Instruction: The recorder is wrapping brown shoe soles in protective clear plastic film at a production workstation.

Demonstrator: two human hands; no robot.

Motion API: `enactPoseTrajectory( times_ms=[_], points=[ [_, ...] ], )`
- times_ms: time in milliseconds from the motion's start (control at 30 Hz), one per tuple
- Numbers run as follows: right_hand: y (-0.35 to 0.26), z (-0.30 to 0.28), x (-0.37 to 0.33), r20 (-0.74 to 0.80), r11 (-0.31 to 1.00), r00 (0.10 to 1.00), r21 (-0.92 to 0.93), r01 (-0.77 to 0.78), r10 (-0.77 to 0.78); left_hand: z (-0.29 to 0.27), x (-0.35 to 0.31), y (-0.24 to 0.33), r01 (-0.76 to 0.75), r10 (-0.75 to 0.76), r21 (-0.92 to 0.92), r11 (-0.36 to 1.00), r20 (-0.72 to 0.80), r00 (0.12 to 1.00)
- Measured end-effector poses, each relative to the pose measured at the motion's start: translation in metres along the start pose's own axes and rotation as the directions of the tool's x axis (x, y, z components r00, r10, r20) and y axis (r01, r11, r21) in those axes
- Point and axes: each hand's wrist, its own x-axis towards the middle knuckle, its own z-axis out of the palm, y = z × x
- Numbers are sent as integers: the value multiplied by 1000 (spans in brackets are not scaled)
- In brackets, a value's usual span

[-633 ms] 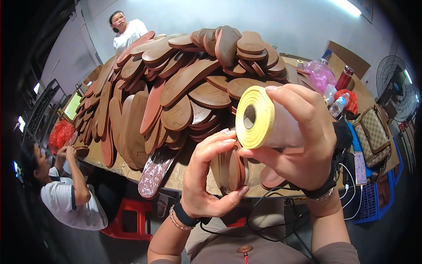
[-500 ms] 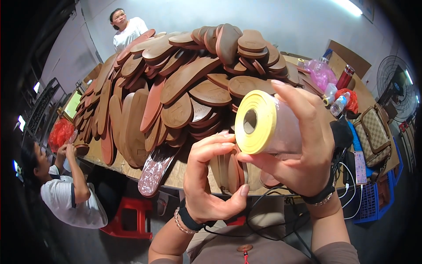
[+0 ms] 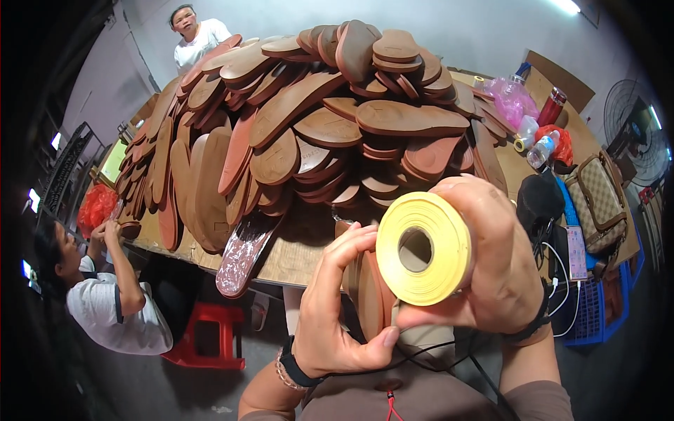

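Note:
My right hand (image 3: 502,256) is wrapped around a roll of clear plastic film (image 3: 393,281), whose pale yellow end with a hollow cardboard core faces me. Close beside it, my left hand (image 3: 333,312) holds a small stack of brown shoe insoles (image 3: 366,288) upright, fingers behind and thumb in front. The roll hides part of that stack's right side. Whether film runs between roll and stack I cannot tell. Beyond my hands rises a big pile of brown and reddish insoles (image 3: 302,130). One film-wrapped insole (image 3: 242,259) sticks out over the table's near edge.
On the right of the table (image 3: 298,259) lie a checked handbag (image 3: 597,203), a phone (image 3: 576,252) with white cables, bottles and bags. Blue crates (image 3: 590,326) stand below. A seated person (image 3: 116,309) is at left by a red stool (image 3: 207,337); another person (image 3: 200,38) stands behind the pile.
The roll and my right hand have come lower and nearer, turning the roll's yellow end more squarely toward me. The insole stack stays in my left hand, which is slightly lower.

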Motion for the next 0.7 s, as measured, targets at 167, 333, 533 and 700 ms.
enactPoseTrajectory(
  times_ms=[167,333,533,700],
  points=[
    [8,-13,-5,118,981,991,192,38,-61,-4,-6,-6,-146,145,45,988,18,989],
    [4,-3,-7,-200,999,979,28,34,-28,-3,-8,-4,-148,145,78,986,42,989],
    [-3,-2,-4,-183,998,981,10,-58,59,-2,-8,-3,-181,177,104,978,52,983],
    [-7,0,-5,-187,996,979,2,-85,84,-2,-8,-1,-184,178,114,976,61,982]
  ],
)
